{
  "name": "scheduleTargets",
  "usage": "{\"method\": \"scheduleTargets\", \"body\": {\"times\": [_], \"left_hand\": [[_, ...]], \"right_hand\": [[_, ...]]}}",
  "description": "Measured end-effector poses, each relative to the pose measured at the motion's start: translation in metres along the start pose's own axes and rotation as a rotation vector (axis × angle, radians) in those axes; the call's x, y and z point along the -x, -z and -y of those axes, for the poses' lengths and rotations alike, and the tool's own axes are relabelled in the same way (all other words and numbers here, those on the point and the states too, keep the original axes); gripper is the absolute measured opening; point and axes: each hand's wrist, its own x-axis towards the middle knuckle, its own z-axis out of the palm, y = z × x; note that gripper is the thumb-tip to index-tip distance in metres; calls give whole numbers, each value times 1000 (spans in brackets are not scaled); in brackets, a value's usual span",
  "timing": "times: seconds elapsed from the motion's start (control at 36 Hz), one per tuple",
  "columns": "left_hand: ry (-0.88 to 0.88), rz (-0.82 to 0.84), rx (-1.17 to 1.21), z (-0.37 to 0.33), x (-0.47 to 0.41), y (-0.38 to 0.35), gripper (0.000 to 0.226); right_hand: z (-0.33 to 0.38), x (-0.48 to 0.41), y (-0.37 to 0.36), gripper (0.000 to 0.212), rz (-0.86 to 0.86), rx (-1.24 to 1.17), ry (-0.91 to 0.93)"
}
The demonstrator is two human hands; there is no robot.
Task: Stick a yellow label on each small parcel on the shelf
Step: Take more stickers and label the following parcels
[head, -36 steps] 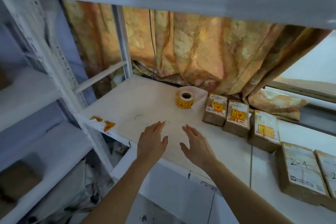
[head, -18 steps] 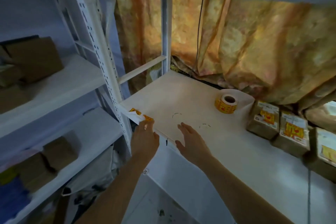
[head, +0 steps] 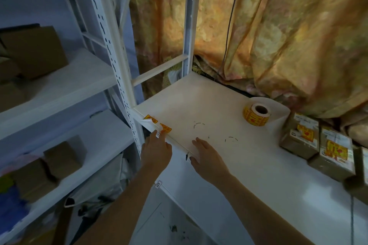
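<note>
Left hand point(head: 157, 150): lower centre, fingertips touched the loose yellow label point(head: 165, 128) at the shelf point(head: 199, 101) front edge; no closed grasp visible.
Right hand point(head: 207, 157): fingers spread, released, flat at the shelf edge.
Label roll point(head: 256, 114): mid-right.
Small parcels point(head: 318, 143): right edge, yellow-labelled.

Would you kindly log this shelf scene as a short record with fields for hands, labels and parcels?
left hand: fingers touching a loose yellow label stuck at the shelf's front edge
right hand: open, flat, at the shelf front edge, holding nothing
second loose label: same edge, further left, partly peeled
label roll: on the shelf, beside the parcels
parcels: at right, two fully visible, both already carrying yellow labels
</note>
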Motion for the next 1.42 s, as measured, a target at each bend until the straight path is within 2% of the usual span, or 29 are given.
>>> {"method": "scheduleTargets", "body": {"times": [0.42,0.56,0.78,0.86,0.92,1.03,1.11,1.19,1.31,1.42], "left_hand": [[76,56,32,-4,-14,-10,44],[80,29,68,-7,-14,-8,45],[-23,-69,210,-24,-14,-1,37],[-72,-103,299,-33,-11,2,36],[-85,-116,367,-42,-7,6,34],[-146,-148,482,-64,5,14,28],[-239,-180,507,-78,13,17,25],[-281,-171,522,-92,20,17,24],[-351,-129,485,-108,27,13,24],[-402,-112,483,-123,33,8,24]], "right_hand": [[-13,-3,5,55,-14,-16,-10],[-10,-3,4,54,-29,-30,-5],[-4,-7,6,45,-82,-146,-35],[1,-11,11,35,-121,-294,-133],[3,-14,15,27,-151,-477,-242],[5,-17,30,22,-135,-1318,-538],[4,-13,41,28,-107,-1617,-566],[1,-6,50,32,-95,-1779,-508],[-5,5,60,18,-161,-1826,-424],[-17,15,70,13,-240,-1818,-420]]}}
